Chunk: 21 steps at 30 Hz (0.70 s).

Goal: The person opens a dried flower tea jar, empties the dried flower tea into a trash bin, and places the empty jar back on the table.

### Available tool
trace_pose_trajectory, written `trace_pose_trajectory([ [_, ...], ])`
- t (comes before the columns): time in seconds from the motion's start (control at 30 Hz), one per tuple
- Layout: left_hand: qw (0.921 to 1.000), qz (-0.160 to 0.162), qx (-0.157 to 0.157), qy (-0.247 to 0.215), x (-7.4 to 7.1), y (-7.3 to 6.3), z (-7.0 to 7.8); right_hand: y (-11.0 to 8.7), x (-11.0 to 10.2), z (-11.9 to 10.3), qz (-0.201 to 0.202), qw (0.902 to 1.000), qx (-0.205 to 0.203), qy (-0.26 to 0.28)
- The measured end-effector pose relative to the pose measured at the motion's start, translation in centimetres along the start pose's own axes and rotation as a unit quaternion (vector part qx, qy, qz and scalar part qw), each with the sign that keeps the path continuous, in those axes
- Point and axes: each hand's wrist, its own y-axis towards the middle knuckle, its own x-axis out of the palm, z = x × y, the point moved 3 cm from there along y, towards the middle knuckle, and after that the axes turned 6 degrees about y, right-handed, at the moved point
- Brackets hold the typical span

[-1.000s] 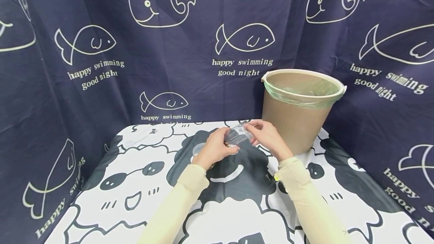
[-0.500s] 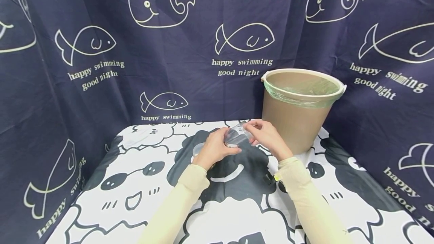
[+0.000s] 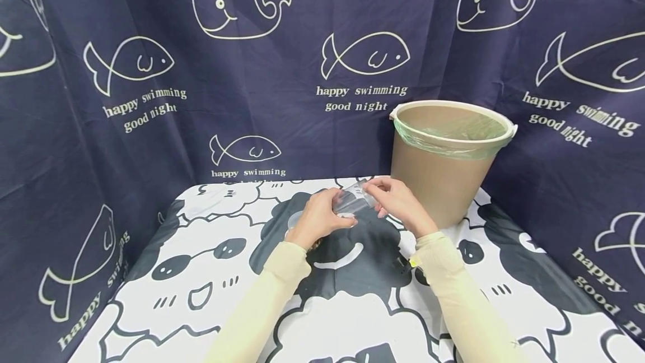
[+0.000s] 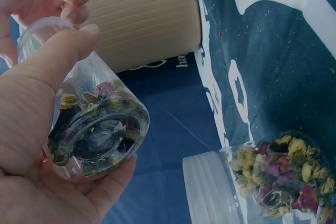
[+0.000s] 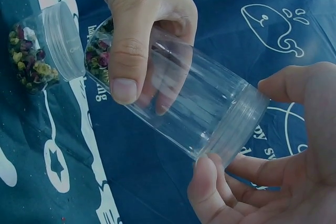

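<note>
A clear plastic jar (image 3: 353, 200) is held tilted between both hands, with dried flowers (image 5: 98, 59) gathered at its bottom end. My left hand (image 3: 318, 218) grips the lower part, thumb on one side and fingers on the other. At the upper end, the fingers and thumb of my right hand (image 3: 399, 205) pinch a translucent screw lid (image 5: 244, 121), which sits on the jar's mouth. Close by on the cloth stands a second jar (image 4: 283, 174), full of yellow and pink dried flowers and topped by a lid (image 5: 64, 40); my left hand partly hides it in the head view.
A large tan bin (image 3: 437, 181) with a green liner bag (image 3: 428, 147) stands behind and to the right of the right hand. Sheep-patterned cloth (image 3: 347, 324) covers the table. A dark blue fish-print curtain (image 3: 297, 77) hangs around its back and sides.
Both hands stay at nearly the same spot on the tilted jar. Dried flowers that showed beside the left fingers one second ago no longer show there in the head view.
</note>
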Motion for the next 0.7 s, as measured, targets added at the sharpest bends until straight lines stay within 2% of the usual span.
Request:
trace_pose_trajectory([
  [0.17, 1.0000, -0.002, 0.006, 0.005, -0.4, 0.0, 0.0, -0.1, 0.0, -0.2, 0.004, 0.9999, -0.009, -0.013],
  [0.4, 1.0000, 0.004, -0.001, 0.003, -0.9, -0.1, 0.3, -0.1, -0.1, -0.3, 0.018, 0.9997, 0.002, -0.015],
  [0.7, 0.9998, 0.012, 0.004, 0.016, -1.2, -0.1, 0.6, -0.2, -0.3, 0.0, 0.026, 0.9988, 0.012, -0.041],
])
